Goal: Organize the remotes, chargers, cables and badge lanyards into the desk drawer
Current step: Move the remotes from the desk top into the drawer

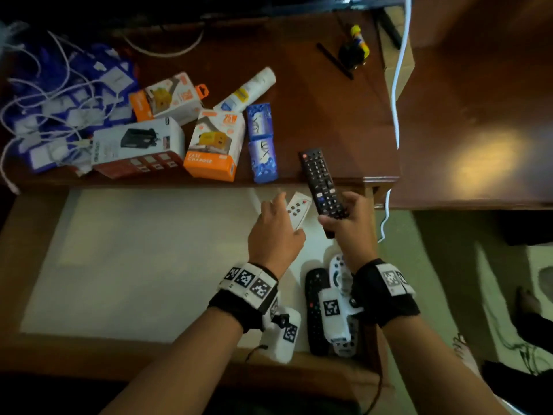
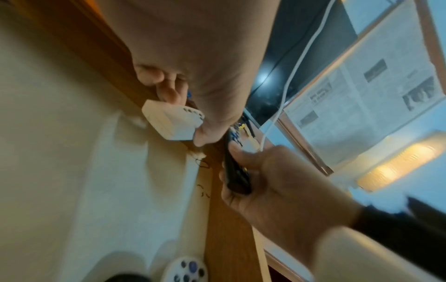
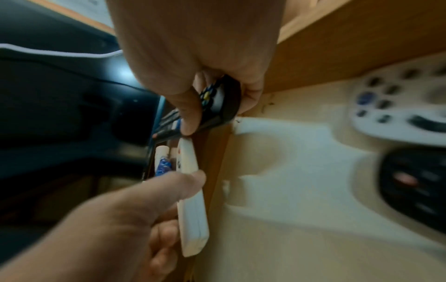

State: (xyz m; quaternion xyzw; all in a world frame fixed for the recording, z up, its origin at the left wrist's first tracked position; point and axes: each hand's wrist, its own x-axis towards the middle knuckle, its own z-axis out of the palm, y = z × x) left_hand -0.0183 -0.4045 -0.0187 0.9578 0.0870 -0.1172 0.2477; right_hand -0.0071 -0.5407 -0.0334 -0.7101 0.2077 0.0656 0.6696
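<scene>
My left hand grips a small white remote over the back right of the open drawer, seen end-on as the white remote in the left wrist view. My right hand grips the lower end of a long black remote, whose top lies over the desk edge. A black remote and a white remote lie in the drawer's front right corner. Charger boxes stand on the desk. A heap of blue lanyards and white cables lies at the far left.
Two blue soap packets and a white spray bottle lie on the desk beside the boxes. A white cable hangs down the desk's right side. The drawer has a pale paper lining.
</scene>
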